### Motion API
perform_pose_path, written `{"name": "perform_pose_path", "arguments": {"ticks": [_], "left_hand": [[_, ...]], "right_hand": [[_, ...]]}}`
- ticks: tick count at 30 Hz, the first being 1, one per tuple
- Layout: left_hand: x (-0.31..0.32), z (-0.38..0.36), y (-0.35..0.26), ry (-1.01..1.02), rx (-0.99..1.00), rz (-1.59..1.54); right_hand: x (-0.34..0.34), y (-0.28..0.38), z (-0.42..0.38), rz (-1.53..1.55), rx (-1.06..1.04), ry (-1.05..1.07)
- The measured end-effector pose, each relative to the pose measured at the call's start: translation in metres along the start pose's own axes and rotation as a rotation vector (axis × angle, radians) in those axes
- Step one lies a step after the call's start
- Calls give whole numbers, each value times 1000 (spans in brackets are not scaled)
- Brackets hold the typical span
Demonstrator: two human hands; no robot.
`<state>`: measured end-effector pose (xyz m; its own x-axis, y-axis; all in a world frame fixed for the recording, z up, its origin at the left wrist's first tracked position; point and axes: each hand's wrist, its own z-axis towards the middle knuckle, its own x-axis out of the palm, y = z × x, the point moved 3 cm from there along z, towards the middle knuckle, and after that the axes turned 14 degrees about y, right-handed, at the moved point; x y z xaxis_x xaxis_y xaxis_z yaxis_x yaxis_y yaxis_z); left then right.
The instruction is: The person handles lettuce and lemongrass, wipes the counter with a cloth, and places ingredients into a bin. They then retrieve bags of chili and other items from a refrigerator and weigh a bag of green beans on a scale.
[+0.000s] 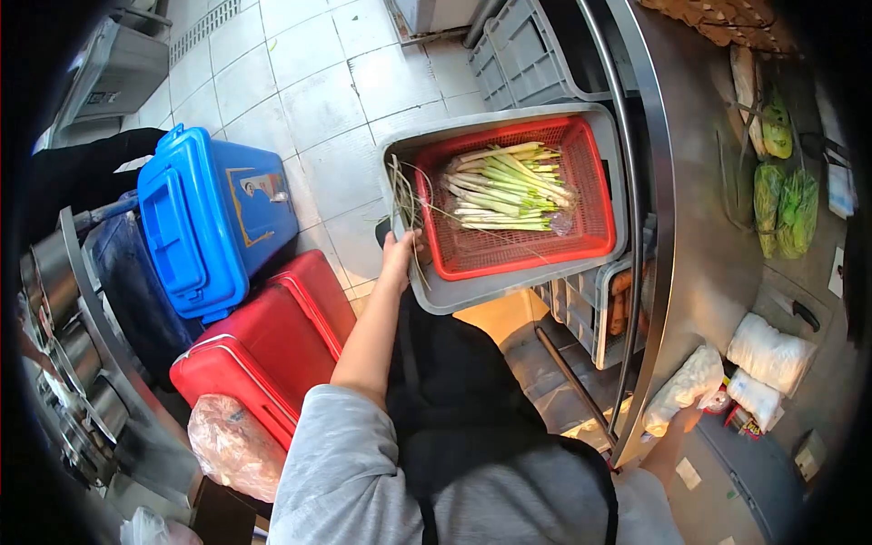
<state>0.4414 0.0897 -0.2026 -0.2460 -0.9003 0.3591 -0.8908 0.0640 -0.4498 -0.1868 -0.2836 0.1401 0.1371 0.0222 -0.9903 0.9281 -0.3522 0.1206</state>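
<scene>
My left hand (403,252) is closed on the near left corner of a grey plastic bin (509,295). Thin dry strands (404,195) hang over the bin's rim beside my fingers. Inside the bin sits a red mesh basket (595,195), and in it lie several trimmed pale green-and-white stalks (509,182), which look like scallions or garlic shoots. On the right, my right hand (688,420) is at the steel counter's edge, against a clear plastic bag of whitish pieces (686,386). The bag hides most of its fingers, but they appear closed on it.
The steel counter (704,236) holds bagged greens (786,213), a black-handled knife (804,313) and white bags (770,350). To the left stand a blue lidded box (177,218), a red box (263,341) and a pinkish filled bag (234,445). Grey crates (518,54) sit below the counter.
</scene>
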Motion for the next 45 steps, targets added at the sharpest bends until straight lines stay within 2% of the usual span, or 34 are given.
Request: {"name": "perform_pose_path", "arguments": {"ticks": [1, 2, 3, 4, 6, 7, 8, 9, 10, 11, 12, 13, 14, 16, 18, 19, 20, 22, 23, 24, 26, 27, 30, 31, 34, 37, 40, 42, 43, 45], "left_hand": [[-13, 8, 5, 0, 73, 105], [-13, -5, -1, -243, 153, 262], [-2, -28, -20, -481, 239, 422], [8, -52, -38, -714, 330, 584], [29, -92, -66, -584, 661, 993], [40, -106, -74, -513, 839, 1183], [53, -114, -74, -336, 998, 1230], [64, -112, -67, -185, 1044, 1239], [75, -109, -58, -37, 1085, 1244], [86, -100, -53, 109, 975, 1320], [98, -89, -46, 251, 864, 1384], [103, -72, -33, 201, 798, 1390], [97, -53, -18, 71, 673, 1298], [80, -14, 21, -187, 419, 1099], [53, 23, 54, -369, 212, 1002], [48, 35, 60, -408, 5, 847], [41, 42, 67, -439, -202, 688], [-17, 99, 127, -204, -281, 435], [-2, 85, 108, -242, -200, 438], [-3, 91, 108, -245, -178, 430], [-2, 97, 109, -97, -226, 289], [-7, 103, 114, -159, -207, 293], [-10, 88, 94, -259, -210, 810], [-6, 71, 81, -210, -134, 1166], [52, -19, 8, -259, -136, 1334], [83, -81, -35, -117, -98, 1331], [64, -114, -24, 13, 138, 1013], [88, -144, -42, 19, 211, 1065], [98, -159, -50, 27, 178, 963], [92, -189, -62, -6, 225, 1019]], "right_hand": [[2, -8, 10, 55, 40, 80], [-4, -14, 12, 107, 86, 155], [-13, 4, 1, 41, 247, 195], [-19, 49, -33, -159, 180, -5], [-30, 140, -105, -582, 166, -468], [-32, 177, -128, -539, -128, -500], [-32, 214, -152, -515, -415, -491], [-9, 236, -168, -453, -720, -483], [26, 259, -183, -146, -832, -341], [60, 286, -208, -166, -926, -112], [89, 317, -223, -138, -996, 233], [116, 352, -237, -250, -1058, 460], [144, 362, -242, -178, -1242, 376], [218, 349, -203, -16, -1017, 503], [269, 338, -156, -94, -839, 515], [289, 337, -137, -142, -742, 536], [307, 333, -122, -193, -638, 558], [342, 325, -96, -174, -454, 710], [352, 322, -83, -165, -363, 779], [355, 326, -77, -170, -365, 784], [361, 331, -72, -176, -365, 794], [366, 331, -67, -186, -369, 829], [361, 328, -69, -179, -475, 549], [353, 334, -76, -174, -432, 554], [358, 332, -68, -154, -413, 658], [359, 323, -68, -87, -543, 540], [349, 322, -69, -51, -533, 655], [360, 304, -66, 45, -517, 610], [363, 295, -65, 91, -509, 583], [329, 297, -87, 216, -444, 689]]}}
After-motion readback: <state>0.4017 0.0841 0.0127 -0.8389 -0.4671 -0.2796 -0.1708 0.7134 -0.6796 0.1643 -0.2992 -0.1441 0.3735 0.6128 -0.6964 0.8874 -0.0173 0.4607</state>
